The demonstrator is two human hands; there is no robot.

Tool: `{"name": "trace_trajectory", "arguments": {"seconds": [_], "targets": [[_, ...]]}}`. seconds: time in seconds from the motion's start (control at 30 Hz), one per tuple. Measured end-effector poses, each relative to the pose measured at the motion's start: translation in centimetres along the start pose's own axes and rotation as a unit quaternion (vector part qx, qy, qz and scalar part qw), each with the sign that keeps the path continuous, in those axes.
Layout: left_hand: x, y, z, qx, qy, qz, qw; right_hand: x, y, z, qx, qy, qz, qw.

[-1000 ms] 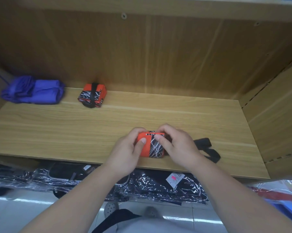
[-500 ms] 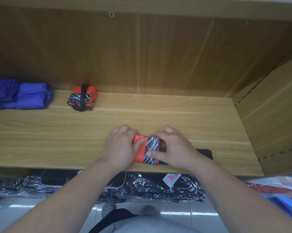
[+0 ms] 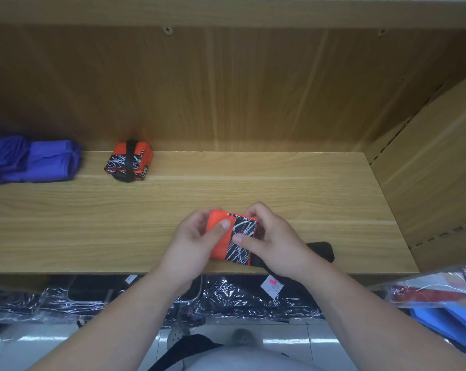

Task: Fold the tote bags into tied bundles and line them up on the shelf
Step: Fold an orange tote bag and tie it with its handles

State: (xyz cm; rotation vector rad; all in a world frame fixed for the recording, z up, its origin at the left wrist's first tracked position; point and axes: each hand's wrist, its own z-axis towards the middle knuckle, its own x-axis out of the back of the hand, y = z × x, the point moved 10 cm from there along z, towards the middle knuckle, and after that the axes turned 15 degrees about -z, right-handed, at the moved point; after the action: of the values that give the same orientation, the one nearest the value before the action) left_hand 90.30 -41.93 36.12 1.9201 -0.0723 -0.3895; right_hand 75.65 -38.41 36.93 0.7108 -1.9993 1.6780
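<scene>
A folded orange tote bag with a black-and-white scribble panel sits near the front edge of the wooden shelf. My left hand grips its left side, thumb on the orange face. My right hand holds its right side, thumb pressing the patterned panel. The bag's black strap trails out to the right from under my right hand. A finished orange bundle, tied round with a black strap, stands at the back left of the shelf.
A folded purple bag lies at the far left beside the tied bundle. The shelf's side wall rises on the right. Plastic-wrapped black bags fill the level below, with red and blue packs at lower right.
The folded bag has been tilted up and turned a little between my hands. The black strap lies flatter and straighter to the right than one second ago.
</scene>
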Motion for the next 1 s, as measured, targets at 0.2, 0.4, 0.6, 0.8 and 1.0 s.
{"name": "trace_trajectory", "arguments": {"seconds": [0.2,0.4,0.6,0.8,1.0], "targets": [[0.3,2.1,-1.0,-0.052,0.048,-0.024,0.997,1.7,-1.7,-1.0,0.006,0.0,0.015,1.0],[3.9,4.3,-0.8,-0.079,0.12,-0.023,0.989,4.0,-1.1,-3.3,-0.014,0.003,-0.16,0.987],[4.9,3.8,-1.1,-0.073,0.159,-0.009,0.984,4.5,-2.7,-4.7,0.001,-0.056,0.059,0.997],[6.0,4.6,-1.2,-0.081,0.208,-0.053,0.973,3.5,-4.4,-7.7,0.032,-0.161,0.02,0.986],[2.4,7.9,-1.7,-0.089,0.157,-0.149,0.972,2.0,-2.6,-8.0,0.041,-0.154,-0.289,0.944]]}}
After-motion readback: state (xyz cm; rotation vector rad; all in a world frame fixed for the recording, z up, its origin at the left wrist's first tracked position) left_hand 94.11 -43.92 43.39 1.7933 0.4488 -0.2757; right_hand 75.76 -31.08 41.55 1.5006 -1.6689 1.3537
